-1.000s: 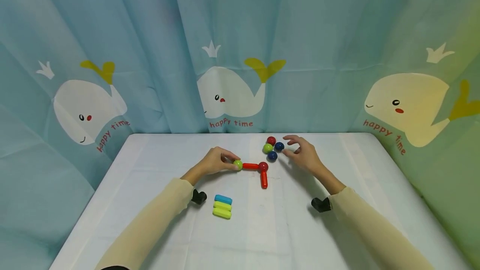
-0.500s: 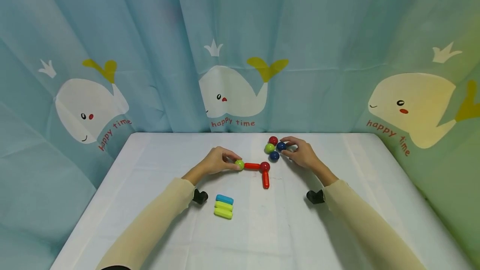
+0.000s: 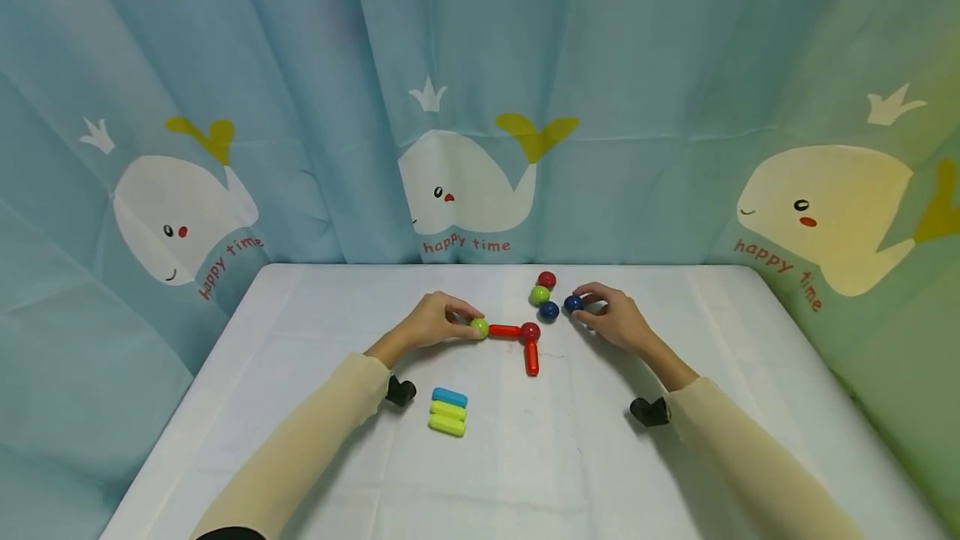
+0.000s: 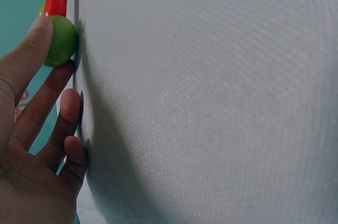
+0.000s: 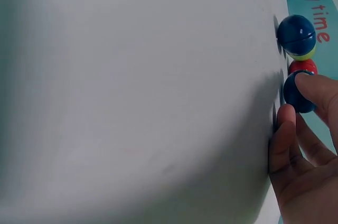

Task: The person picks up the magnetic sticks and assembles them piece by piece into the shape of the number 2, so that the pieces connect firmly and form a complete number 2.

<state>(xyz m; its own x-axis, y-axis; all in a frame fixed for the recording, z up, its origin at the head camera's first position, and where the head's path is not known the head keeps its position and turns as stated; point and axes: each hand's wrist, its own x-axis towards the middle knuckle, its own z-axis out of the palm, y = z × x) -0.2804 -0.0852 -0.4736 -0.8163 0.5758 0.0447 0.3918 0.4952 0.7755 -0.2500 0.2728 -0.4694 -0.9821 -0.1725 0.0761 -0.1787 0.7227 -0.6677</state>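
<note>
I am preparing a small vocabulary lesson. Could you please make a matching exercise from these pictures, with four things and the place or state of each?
1. left hand
2. blue stick
3. right hand
4. red sticks

A. pinching a blue ball
B. meeting at a red ball
C. pinching a green ball
D. lying beside green sticks

Pairs: 1-C, 2-D, 3-A, 4-B
</note>
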